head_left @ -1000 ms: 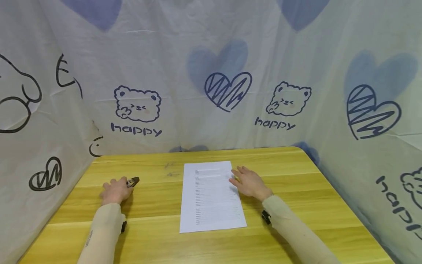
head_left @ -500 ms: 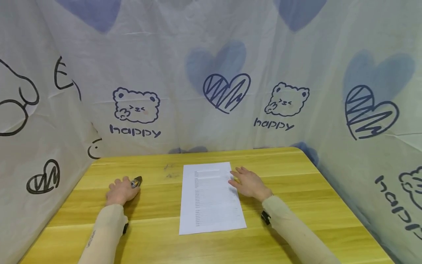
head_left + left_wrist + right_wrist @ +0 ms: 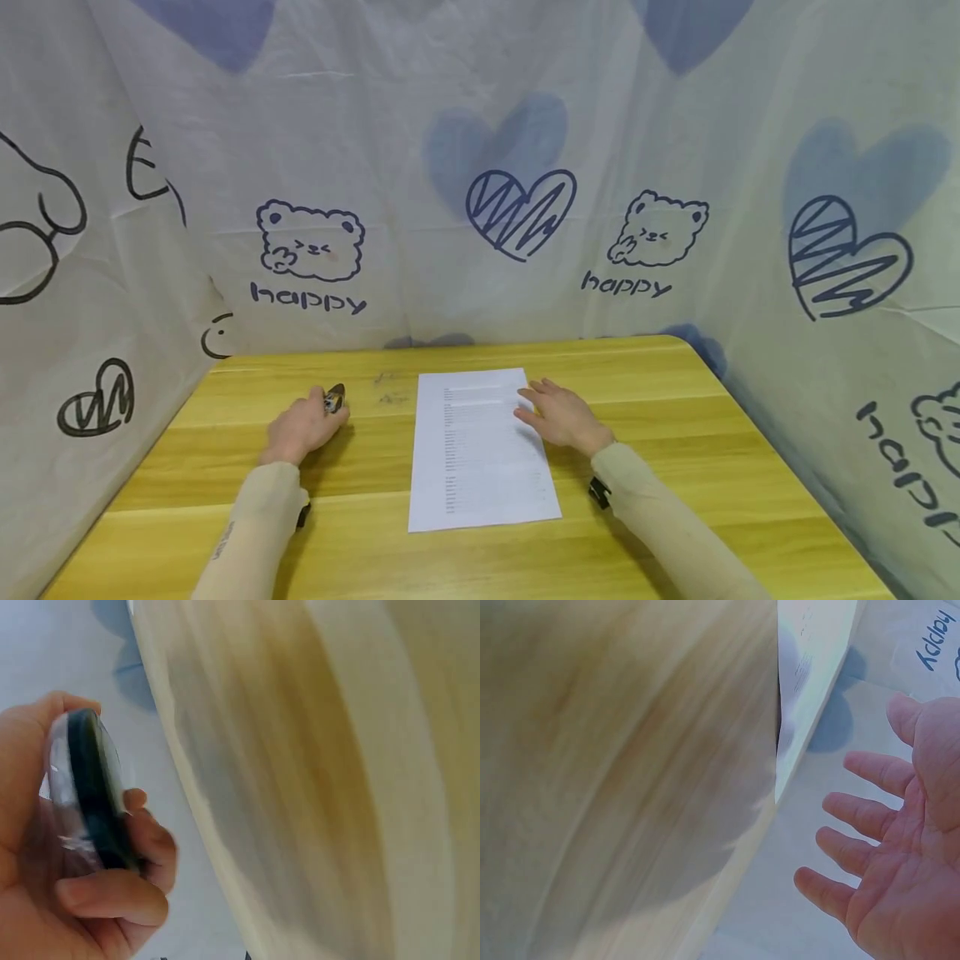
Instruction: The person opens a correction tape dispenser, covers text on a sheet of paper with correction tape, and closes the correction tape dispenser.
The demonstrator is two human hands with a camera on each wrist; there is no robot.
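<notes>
In my left hand [image 3: 303, 425] I hold a small correction tape [image 3: 334, 398] with a clear casing and a dark edge. The left wrist view shows my fingers curled round this correction tape [image 3: 94, 791], its flat sides facing thumb and fingers. A white sheet of paper [image 3: 480, 450], printed with lines of small text, lies upright on the middle of the table. My right hand [image 3: 562, 412] is at the sheet's upper right edge, fingers spread. Seen from the right wrist, this hand [image 3: 900, 832] has its fingers apart and nothing in its palm.
The yellow wood-grain table [image 3: 360, 542] ends at a rounded back edge. White curtains [image 3: 420, 108] with hearts and bears close it in at the back and both sides. Faint grey marks [image 3: 390, 398] show on the tabletop left of the sheet.
My left hand has moved to the right, toward the paper, carrying the correction tape, which now points more toward the back. The right hand and the sheet have stayed nearly in place.
</notes>
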